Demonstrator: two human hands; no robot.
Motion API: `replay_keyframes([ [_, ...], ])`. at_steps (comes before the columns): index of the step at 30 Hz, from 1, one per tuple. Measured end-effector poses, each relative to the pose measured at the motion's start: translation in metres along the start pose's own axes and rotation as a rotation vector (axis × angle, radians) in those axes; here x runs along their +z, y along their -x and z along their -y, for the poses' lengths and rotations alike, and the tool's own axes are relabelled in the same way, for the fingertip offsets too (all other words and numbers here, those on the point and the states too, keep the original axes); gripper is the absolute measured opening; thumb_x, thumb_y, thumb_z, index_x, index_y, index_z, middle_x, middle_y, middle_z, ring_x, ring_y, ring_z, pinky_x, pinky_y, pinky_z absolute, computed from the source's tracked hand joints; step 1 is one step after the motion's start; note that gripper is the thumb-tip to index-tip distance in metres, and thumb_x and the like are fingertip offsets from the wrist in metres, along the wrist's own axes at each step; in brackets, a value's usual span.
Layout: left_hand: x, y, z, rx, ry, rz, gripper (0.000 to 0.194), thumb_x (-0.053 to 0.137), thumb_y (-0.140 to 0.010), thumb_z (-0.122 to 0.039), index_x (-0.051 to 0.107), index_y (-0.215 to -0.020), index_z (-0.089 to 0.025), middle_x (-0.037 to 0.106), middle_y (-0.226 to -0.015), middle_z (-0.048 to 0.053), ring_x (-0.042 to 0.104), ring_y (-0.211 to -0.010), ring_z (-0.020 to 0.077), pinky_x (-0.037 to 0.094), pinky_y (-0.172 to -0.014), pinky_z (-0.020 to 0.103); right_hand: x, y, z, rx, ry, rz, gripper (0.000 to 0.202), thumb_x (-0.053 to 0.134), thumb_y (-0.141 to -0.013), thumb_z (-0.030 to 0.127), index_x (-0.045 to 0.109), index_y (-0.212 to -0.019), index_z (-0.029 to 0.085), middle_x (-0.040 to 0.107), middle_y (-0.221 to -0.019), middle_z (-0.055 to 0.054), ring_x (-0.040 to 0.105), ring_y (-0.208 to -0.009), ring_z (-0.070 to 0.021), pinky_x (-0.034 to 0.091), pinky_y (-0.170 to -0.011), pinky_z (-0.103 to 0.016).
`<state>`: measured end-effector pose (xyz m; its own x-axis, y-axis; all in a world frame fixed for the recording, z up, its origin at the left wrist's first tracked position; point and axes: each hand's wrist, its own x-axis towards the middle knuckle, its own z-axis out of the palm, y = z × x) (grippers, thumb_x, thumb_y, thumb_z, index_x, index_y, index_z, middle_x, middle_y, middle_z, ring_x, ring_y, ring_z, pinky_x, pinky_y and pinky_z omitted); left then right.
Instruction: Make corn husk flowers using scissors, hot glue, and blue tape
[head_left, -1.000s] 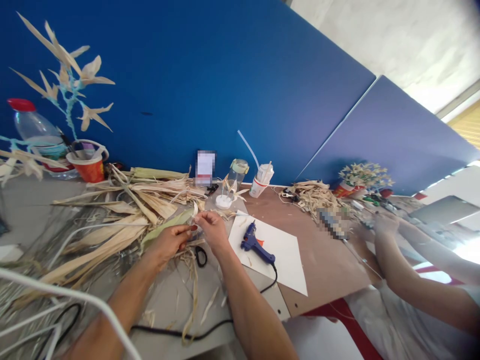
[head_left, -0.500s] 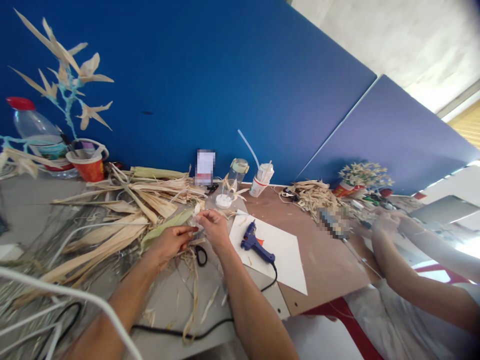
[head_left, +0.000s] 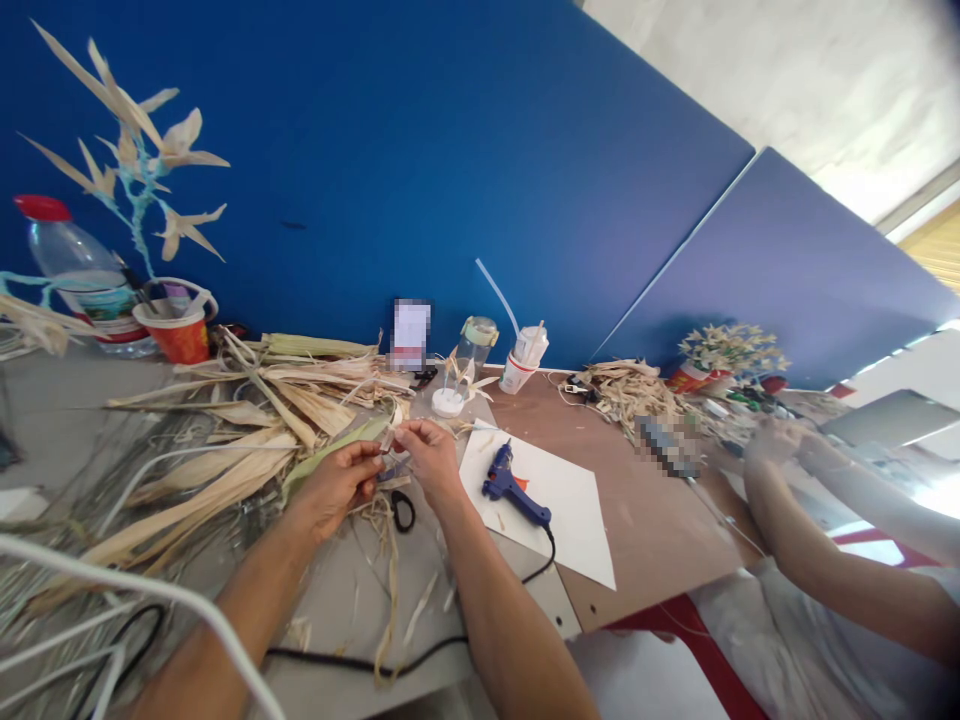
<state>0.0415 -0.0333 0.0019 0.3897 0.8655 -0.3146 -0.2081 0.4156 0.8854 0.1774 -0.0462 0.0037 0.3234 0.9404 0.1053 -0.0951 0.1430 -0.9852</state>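
Close together over the table's left part, both my hands pinch a small pale piece that looks like corn husk [head_left: 388, 436]. My left hand [head_left: 341, 485] has its fingers bent inward on the piece's near left side. On the other side, my right hand [head_left: 430, 455] grips with thumb and forefinger. The fingers partly hide the piece. Just below them lies the black handle of a pair of scissors [head_left: 403, 512]. To the right a blue glue gun [head_left: 516, 488] rests on a white sheet [head_left: 577, 530]. Dry corn husks [head_left: 225, 470] spread out to the left.
Behind my hands stand a phone [head_left: 411, 335], a clear bottle [head_left: 476, 345] and a paper cup [head_left: 517, 372]. At left are a red cup [head_left: 176, 330] and a water bottle [head_left: 82, 280]. White wires [head_left: 150, 578] cross the front left. Another person's arms [head_left: 817, 500] are at right.
My left fingertips have shifted slightly left and up, a little apart from the right ones. My right hand has barely moved, and the small pale piece shows at a slightly different angle.
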Motion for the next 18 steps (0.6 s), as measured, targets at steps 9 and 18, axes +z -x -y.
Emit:
replay_keyframes([
  [9,-0.001,-0.003,0.002,0.059,0.068,0.007,0.033,0.081,-0.053,-0.024,0.064,-0.078,-0.013,0.05,-0.053,-0.006,0.034,-0.041,0.0024,0.024,-0.042,0.017,-0.007,-0.001,0.006,-0.17,0.246,0.062,0.01,0.057,-0.069,0.025,0.057,-0.061,0.019,0.055,-0.068,0.001,0.049,-0.065,-0.0129,0.04,-0.063,-0.025],
  [18,0.001,-0.002,-0.005,0.118,-0.229,-0.119,0.033,0.074,-0.052,-0.032,0.066,-0.077,-0.014,0.052,-0.053,-0.006,0.034,-0.039,0.0055,0.022,-0.041,0.021,-0.017,0.006,0.022,-0.355,0.676,0.207,0.01,0.055,-0.068,0.011,0.061,-0.063,0.017,0.052,-0.081,-0.002,0.051,-0.076,-0.0143,0.042,-0.072,-0.026],
])
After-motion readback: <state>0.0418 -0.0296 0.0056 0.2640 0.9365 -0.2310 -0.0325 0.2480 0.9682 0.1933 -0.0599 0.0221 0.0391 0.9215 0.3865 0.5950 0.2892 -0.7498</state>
